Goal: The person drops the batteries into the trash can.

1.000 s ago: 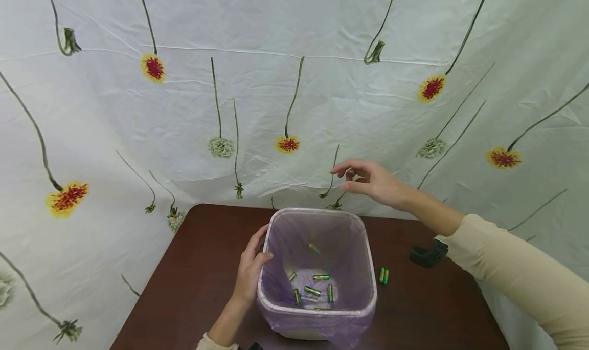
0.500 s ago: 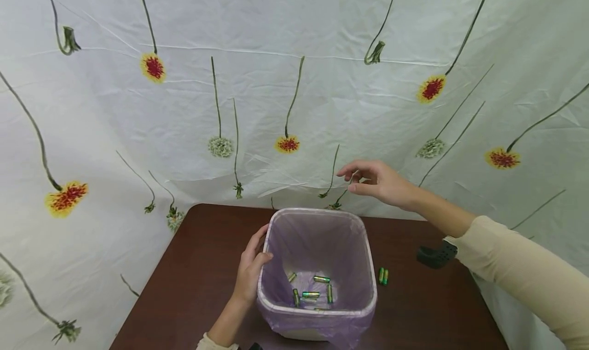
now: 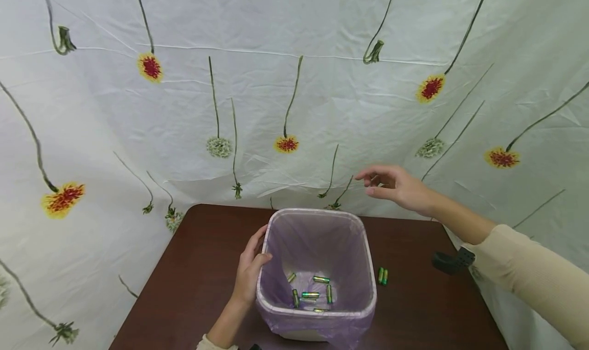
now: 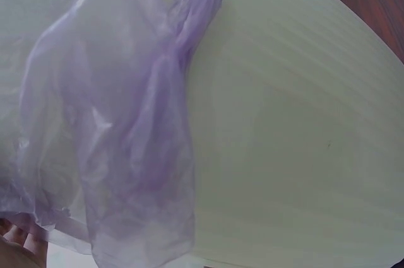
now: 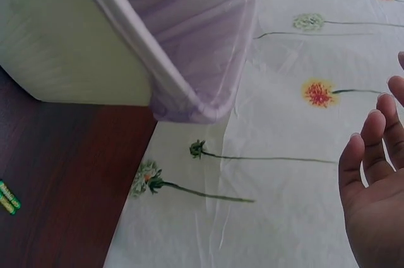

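A pale trash bin (image 3: 297,334) lined with a purple plastic bag (image 3: 342,258) stands on the table. My left hand (image 3: 249,270) holds its left side, thumb at the rim and fingers along the outer wall; in the left wrist view only part of this hand (image 4: 24,246) shows, beside the bag's overhang. Several green-and-gold batteries (image 3: 310,294) lie at the bottom of the bin. My right hand (image 3: 399,187) hovers beyond the bin's right rear corner, fingers loosely bent, holding nothing. The right wrist view shows its fingers apart from the bin.
Two more batteries (image 3: 383,276) lie side by side on the dark wooden table (image 3: 184,283), just right of the bin. A white flower-printed cloth (image 3: 184,109) hangs behind the table. A black wrist device (image 3: 453,261) sits under the right sleeve.
My right hand has moved to the right, away from the bin. A battery in mid-fall inside the bin has landed among the others. The left hand has stayed in place.
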`<state>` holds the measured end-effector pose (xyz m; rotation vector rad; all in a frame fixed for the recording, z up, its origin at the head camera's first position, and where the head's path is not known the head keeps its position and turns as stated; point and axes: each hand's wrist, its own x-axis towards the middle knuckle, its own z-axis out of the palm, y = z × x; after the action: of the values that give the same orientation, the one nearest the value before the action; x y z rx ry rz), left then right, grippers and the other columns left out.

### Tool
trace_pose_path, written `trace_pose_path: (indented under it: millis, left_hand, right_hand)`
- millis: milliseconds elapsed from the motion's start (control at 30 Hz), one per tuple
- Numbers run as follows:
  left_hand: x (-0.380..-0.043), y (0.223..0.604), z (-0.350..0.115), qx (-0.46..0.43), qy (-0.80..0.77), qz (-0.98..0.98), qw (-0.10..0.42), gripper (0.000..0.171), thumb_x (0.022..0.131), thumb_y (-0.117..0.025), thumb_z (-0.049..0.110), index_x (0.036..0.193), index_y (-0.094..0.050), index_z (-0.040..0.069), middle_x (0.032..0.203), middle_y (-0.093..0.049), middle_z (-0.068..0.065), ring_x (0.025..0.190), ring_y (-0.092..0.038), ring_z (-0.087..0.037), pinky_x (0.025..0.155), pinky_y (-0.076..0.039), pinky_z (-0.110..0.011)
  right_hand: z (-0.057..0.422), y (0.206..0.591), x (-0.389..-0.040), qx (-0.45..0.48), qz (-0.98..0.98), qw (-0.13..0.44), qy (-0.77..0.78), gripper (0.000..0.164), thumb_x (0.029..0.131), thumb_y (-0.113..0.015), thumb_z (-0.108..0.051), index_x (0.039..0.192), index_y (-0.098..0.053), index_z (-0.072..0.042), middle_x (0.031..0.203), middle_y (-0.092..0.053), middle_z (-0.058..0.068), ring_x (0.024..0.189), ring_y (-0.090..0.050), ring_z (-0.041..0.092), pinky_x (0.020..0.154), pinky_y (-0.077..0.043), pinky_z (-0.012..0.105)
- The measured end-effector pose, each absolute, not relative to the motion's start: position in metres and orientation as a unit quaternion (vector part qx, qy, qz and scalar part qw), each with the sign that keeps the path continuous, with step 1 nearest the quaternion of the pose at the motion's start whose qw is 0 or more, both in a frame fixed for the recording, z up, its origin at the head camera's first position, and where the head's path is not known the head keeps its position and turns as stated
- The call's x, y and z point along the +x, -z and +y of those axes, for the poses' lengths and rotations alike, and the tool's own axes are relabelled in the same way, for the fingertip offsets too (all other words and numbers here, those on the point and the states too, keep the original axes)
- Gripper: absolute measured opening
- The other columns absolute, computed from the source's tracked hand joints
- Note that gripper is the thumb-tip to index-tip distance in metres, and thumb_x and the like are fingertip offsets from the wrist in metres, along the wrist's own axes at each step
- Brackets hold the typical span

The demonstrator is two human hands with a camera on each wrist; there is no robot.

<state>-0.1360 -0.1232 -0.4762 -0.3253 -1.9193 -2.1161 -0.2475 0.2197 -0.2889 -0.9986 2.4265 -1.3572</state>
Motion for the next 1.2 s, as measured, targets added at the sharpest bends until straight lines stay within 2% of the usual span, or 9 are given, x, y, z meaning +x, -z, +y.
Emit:
trace_pose_path:
  millis: [433, 600, 867, 1200]
  left_hand:
    - [-0.137, 0.479, -0.121, -0.105, 0.733, -0.659, 0.134, 0.063, 0.089, -0.046, -0.005, 0.152, -0.044, -0.003, 0.149, -0.049, -0.024, 0.127, -0.053, -0.029, 0.096, -0.048, -0.025]
    - [-0.137, 0.479, -0.123, -0.104, 0.733, -0.659, 0.134, 0.064, 0.089, -0.046, -0.005, 0.152, -0.044, -0.002, 0.15, -0.049, -0.023, 0.127, -0.052, -0.029, 0.096, -0.048, -0.024]
    - [-0.137, 0.48, -0.122, -0.111, 0.727, -0.663, 0.14, 0.063, 0.088, -0.046, -0.006, 0.152, -0.044, -0.004, 0.15, -0.048, -0.025, 0.127, -0.052, -0.022, 0.097, -0.046, -0.023]
    - [-0.136, 0.478, -0.122, -0.101, 0.724, -0.668, 0.138, 0.063, 0.089, -0.046, -0.005, 0.152, -0.045, -0.003, 0.151, -0.048, -0.022, 0.129, -0.051, -0.025, 0.097, -0.046, -0.024]
  right_hand:
    - [0.266, 0.31, -0.241, -0.284, 0.851, 0.058, 0.437, 0.034, 0.103, -0.062, -0.009, 0.135, -0.062, 0.001, 0.109, -0.057, 0.013, 0.103, -0.059, 0.024, 0.085, -0.052, 0.029]
    - [0.28, 0.331, -0.24, -0.261, 0.862, 0.048, 0.431, 0.036, 0.103, -0.062, -0.009, 0.137, -0.061, 0.004, 0.106, -0.057, 0.011, 0.102, -0.06, 0.022, 0.084, -0.052, 0.03]
    - [0.295, 0.364, -0.238, -0.228, 0.864, 0.047, 0.447, 0.036, 0.103, -0.062, -0.009, 0.136, -0.06, 0.005, 0.107, -0.058, 0.011, 0.1, -0.059, 0.023, 0.083, -0.053, 0.032]
    - [0.301, 0.407, -0.23, -0.173, 0.86, 0.061, 0.477, 0.041, 0.101, -0.066, -0.013, 0.138, -0.058, 0.004, 0.114, -0.061, 0.013, 0.103, -0.062, 0.023, 0.085, -0.052, 0.031]
